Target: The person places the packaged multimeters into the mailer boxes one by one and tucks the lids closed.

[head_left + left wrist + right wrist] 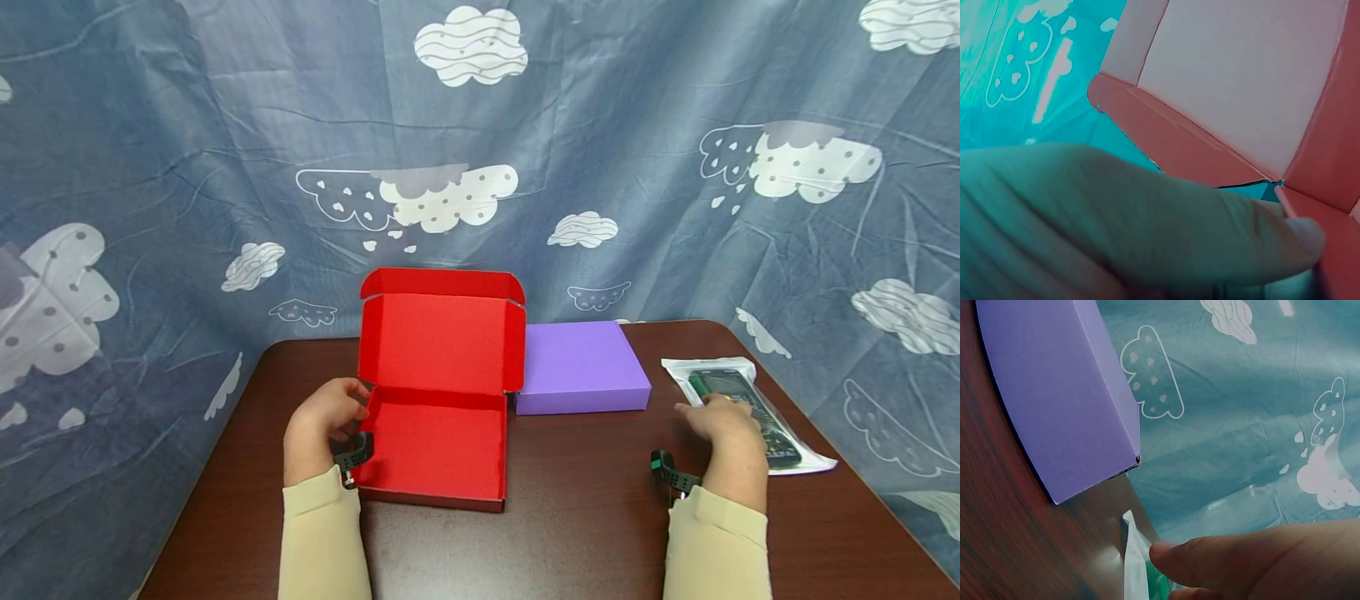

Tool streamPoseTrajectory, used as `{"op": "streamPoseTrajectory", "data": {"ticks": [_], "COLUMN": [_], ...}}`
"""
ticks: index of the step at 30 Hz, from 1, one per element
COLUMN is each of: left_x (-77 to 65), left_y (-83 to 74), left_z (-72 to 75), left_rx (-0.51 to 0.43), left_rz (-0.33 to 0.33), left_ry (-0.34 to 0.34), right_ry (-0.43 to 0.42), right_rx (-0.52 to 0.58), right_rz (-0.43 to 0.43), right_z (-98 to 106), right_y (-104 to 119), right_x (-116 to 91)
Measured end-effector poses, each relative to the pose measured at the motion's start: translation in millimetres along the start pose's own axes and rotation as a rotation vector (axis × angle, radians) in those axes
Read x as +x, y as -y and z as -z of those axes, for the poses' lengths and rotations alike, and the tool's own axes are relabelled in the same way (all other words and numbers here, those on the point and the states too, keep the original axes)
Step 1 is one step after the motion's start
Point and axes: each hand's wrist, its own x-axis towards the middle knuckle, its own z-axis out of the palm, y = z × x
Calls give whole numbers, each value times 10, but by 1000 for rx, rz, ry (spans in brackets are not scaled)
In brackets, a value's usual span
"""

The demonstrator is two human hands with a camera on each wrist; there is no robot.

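An open red cardboard box [435, 450] sits on the table with its lid [442, 342] raised at the back. My left hand [330, 417] grips the box's left side wall; the left wrist view shows the thumb [1260, 240] lying across that wall's top edge. At the right, a clear, white-edged plastic packet [813, 462] holds a dark, flat device [780, 446] with a green part near its far end. My right hand [727, 425] rests over the packet's near middle, fingers spread, covering part of the device. The right wrist view shows the thumb [1179, 556] by the packet's edge.
A closed purple box [581, 367] lies just right of the red box, near the table's back edge. The dark brown table [577, 508] ends at a blue curtain [630, 125] with cloud prints behind and at both sides. Wrist straps carry small cameras.
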Motion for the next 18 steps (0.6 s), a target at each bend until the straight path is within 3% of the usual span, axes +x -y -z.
{"op": "streamPoseTrajectory", "data": {"ticks": [18], "left_x": [-1], "left_y": [-92], "left_z": [-90], "left_rx": [44], "left_rz": [-21], "left_ry": [29], "right_ry": [24], "right_rx": [-33], "right_rz": [-7], "right_z": [0], "right_y": [-13], "right_x": [10]}}
